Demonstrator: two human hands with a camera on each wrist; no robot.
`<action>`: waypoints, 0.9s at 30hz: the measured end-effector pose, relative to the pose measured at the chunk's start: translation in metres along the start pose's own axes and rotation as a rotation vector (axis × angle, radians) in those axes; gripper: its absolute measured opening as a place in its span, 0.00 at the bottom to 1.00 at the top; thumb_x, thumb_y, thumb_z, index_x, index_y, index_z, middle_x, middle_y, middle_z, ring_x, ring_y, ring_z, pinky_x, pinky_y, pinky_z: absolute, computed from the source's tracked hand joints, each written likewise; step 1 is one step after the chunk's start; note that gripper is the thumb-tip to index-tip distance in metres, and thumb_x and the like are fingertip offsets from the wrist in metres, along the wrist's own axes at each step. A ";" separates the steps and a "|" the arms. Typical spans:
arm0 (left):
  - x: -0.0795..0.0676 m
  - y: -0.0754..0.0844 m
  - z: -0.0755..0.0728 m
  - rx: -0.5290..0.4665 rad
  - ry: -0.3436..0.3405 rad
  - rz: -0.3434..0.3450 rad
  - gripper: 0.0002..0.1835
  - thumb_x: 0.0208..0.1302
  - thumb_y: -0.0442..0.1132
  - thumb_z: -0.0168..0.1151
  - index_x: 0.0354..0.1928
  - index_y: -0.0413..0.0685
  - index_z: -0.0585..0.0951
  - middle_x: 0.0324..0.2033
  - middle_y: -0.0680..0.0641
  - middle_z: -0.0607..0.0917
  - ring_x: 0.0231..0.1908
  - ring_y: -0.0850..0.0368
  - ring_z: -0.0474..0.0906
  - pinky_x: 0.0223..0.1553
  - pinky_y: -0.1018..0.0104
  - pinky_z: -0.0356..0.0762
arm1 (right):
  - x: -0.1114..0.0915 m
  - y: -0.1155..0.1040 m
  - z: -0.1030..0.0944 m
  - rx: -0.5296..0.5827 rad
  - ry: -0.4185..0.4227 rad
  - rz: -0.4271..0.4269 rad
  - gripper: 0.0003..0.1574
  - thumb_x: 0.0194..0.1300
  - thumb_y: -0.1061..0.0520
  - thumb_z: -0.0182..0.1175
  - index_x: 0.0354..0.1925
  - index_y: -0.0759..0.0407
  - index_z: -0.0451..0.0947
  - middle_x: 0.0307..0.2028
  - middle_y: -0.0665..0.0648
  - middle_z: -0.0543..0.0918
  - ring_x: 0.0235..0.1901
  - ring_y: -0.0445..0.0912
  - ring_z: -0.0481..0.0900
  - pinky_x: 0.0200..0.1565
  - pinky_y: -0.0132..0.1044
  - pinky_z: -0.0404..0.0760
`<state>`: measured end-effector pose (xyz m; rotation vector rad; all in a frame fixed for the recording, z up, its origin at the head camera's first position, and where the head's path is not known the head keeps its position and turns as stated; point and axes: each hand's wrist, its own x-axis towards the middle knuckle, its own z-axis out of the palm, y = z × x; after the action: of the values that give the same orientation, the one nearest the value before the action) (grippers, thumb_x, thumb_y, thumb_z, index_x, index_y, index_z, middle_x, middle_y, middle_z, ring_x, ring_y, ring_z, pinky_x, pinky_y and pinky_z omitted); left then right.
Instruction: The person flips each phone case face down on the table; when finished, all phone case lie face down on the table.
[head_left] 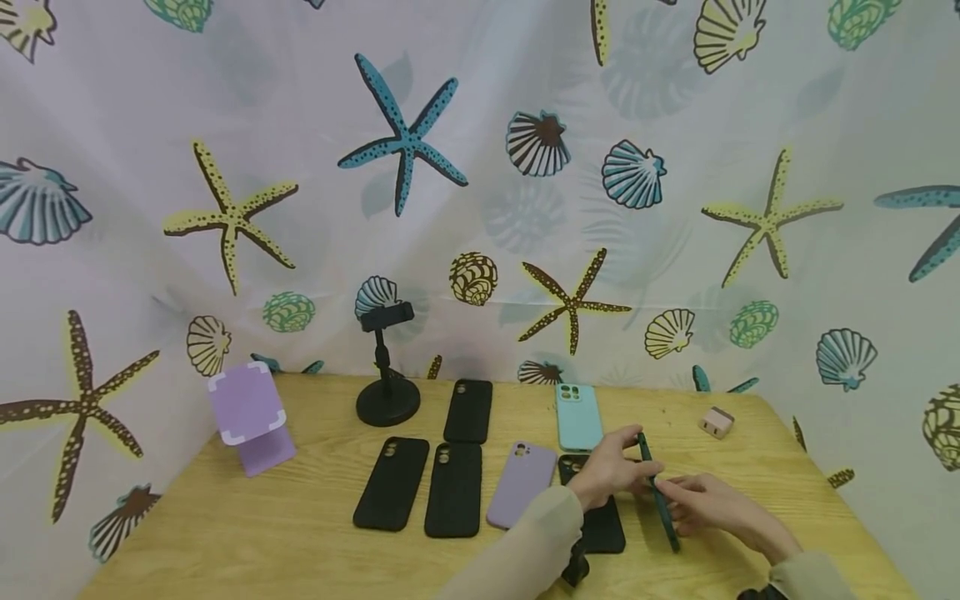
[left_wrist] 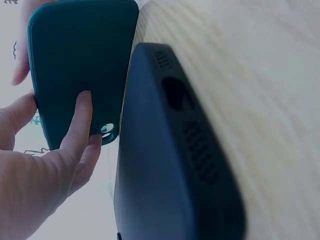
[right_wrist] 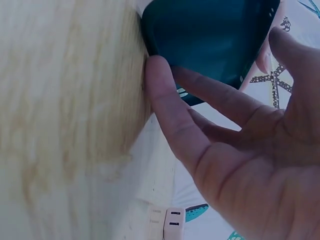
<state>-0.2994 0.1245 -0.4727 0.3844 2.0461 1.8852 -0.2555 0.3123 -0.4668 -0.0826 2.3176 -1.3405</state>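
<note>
A dark green phone case (head_left: 663, 515) stands on its long edge at the right of the table, between both hands. My left hand (head_left: 609, 472) holds it from the left, a finger lying on its back near the camera cut-out in the left wrist view, thumb at the edge. From the other side my right hand (head_left: 708, 504) holds it, fingers against the dark green case's inner face (right_wrist: 210, 40) and thumb by its upper edge. A black phone case (head_left: 604, 527) lies beside it, partly hidden under my left hand and wrist.
A light blue case (head_left: 579, 418), a purple case (head_left: 522, 483) and several black cases (head_left: 453, 492) lie about. Behind them stand a black phone stand (head_left: 387, 400) and a purple stand (head_left: 249, 404) at left. A pink charger (head_left: 717, 422) sits at back right, before a patterned curtain (head_left: 480, 208).
</note>
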 end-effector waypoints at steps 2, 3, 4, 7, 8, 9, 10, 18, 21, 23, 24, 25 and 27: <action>0.000 0.000 0.000 -0.006 -0.012 -0.002 0.38 0.62 0.35 0.68 0.73 0.50 0.63 0.68 0.38 0.68 0.40 0.48 0.86 0.41 0.50 0.84 | 0.000 -0.001 0.001 0.018 -0.003 0.000 0.47 0.74 0.37 0.49 0.64 0.80 0.64 0.64 0.76 0.67 0.49 0.51 0.81 0.46 0.46 0.84; 0.001 -0.001 0.001 -0.013 -0.018 -0.005 0.38 0.62 0.35 0.68 0.73 0.50 0.63 0.68 0.38 0.68 0.39 0.48 0.86 0.42 0.50 0.84 | 0.000 -0.001 0.001 0.027 -0.009 -0.004 0.47 0.74 0.37 0.49 0.65 0.80 0.64 0.63 0.75 0.69 0.48 0.50 0.81 0.46 0.46 0.84; 0.001 -0.001 0.001 -0.021 -0.026 -0.009 0.38 0.62 0.35 0.67 0.73 0.51 0.63 0.69 0.37 0.67 0.39 0.47 0.86 0.42 0.49 0.84 | 0.000 -0.001 0.000 0.035 -0.017 -0.010 0.46 0.74 0.38 0.49 0.65 0.79 0.64 0.62 0.74 0.71 0.48 0.50 0.81 0.46 0.46 0.84; 0.001 -0.001 0.000 -0.057 -0.059 -0.025 0.39 0.62 0.33 0.67 0.74 0.52 0.62 0.70 0.37 0.65 0.37 0.45 0.86 0.42 0.48 0.84 | -0.001 -0.001 -0.001 0.050 -0.051 -0.048 0.44 0.75 0.39 0.49 0.65 0.78 0.65 0.58 0.71 0.76 0.48 0.51 0.81 0.47 0.48 0.84; 0.001 -0.001 0.000 -0.079 -0.072 -0.033 0.40 0.62 0.33 0.67 0.74 0.53 0.61 0.71 0.37 0.64 0.36 0.44 0.86 0.43 0.47 0.84 | -0.001 -0.001 -0.002 0.051 -0.062 -0.062 0.43 0.75 0.40 0.48 0.64 0.78 0.66 0.57 0.71 0.77 0.49 0.53 0.82 0.47 0.48 0.84; 0.002 -0.001 0.000 -0.098 -0.083 -0.038 0.40 0.62 0.32 0.67 0.74 0.52 0.61 0.71 0.37 0.63 0.37 0.43 0.86 0.43 0.47 0.84 | -0.002 -0.001 -0.003 0.051 -0.071 -0.076 0.42 0.75 0.40 0.48 0.64 0.78 0.66 0.57 0.72 0.77 0.50 0.54 0.82 0.47 0.49 0.84; 0.002 -0.001 0.000 -0.114 -0.095 -0.043 0.41 0.62 0.31 0.67 0.74 0.53 0.61 0.71 0.37 0.63 0.38 0.43 0.86 0.43 0.46 0.83 | -0.002 0.000 -0.003 0.054 -0.082 -0.090 0.41 0.76 0.41 0.47 0.63 0.79 0.67 0.57 0.73 0.77 0.51 0.56 0.82 0.47 0.49 0.84; 0.002 -0.004 -0.002 -0.042 -0.142 -0.043 0.35 0.62 0.28 0.65 0.71 0.51 0.67 0.68 0.38 0.69 0.53 0.42 0.81 0.45 0.51 0.83 | -0.005 0.005 -0.010 0.090 -0.091 -0.122 0.40 0.79 0.45 0.41 0.66 0.82 0.60 0.60 0.76 0.73 0.55 0.57 0.80 0.51 0.49 0.82; 0.001 -0.005 -0.003 0.092 -0.161 -0.027 0.32 0.62 0.30 0.65 0.69 0.48 0.70 0.65 0.43 0.73 0.59 0.43 0.77 0.48 0.55 0.82 | -0.006 0.006 -0.013 0.105 -0.108 -0.123 0.42 0.79 0.45 0.41 0.68 0.83 0.54 0.61 0.77 0.71 0.55 0.57 0.80 0.53 0.50 0.81; 0.000 -0.005 -0.003 0.178 -0.177 -0.022 0.29 0.62 0.31 0.66 0.66 0.46 0.73 0.64 0.45 0.76 0.61 0.44 0.75 0.51 0.57 0.81 | -0.007 0.007 -0.016 0.121 -0.125 -0.122 0.43 0.79 0.46 0.41 0.70 0.82 0.49 0.62 0.76 0.71 0.55 0.56 0.80 0.54 0.50 0.80; 0.000 -0.005 -0.003 0.221 -0.180 -0.016 0.28 0.62 0.32 0.67 0.65 0.46 0.74 0.63 0.46 0.77 0.61 0.45 0.75 0.52 0.58 0.80 | -0.007 0.008 -0.018 0.127 -0.132 -0.124 0.43 0.79 0.46 0.41 0.70 0.82 0.47 0.62 0.76 0.72 0.55 0.55 0.80 0.54 0.50 0.80; 0.000 -0.005 -0.003 0.255 -0.181 -0.014 0.28 0.61 0.32 0.67 0.64 0.46 0.75 0.62 0.47 0.77 0.62 0.45 0.75 0.52 0.58 0.80 | -0.007 0.009 -0.020 0.136 -0.133 -0.122 0.42 0.79 0.47 0.41 0.70 0.82 0.47 0.60 0.74 0.74 0.54 0.54 0.81 0.53 0.49 0.81; 0.000 -0.005 -0.003 0.301 -0.180 -0.011 0.26 0.61 0.32 0.68 0.62 0.46 0.77 0.61 0.47 0.78 0.61 0.46 0.75 0.53 0.59 0.80 | -0.007 0.011 -0.023 0.155 -0.132 -0.114 0.40 0.79 0.49 0.42 0.70 0.82 0.48 0.57 0.70 0.78 0.51 0.52 0.83 0.52 0.48 0.82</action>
<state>-0.3000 0.1214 -0.4773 0.5927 2.2024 1.4759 -0.2571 0.3390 -0.4639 -0.2496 2.1205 -1.5181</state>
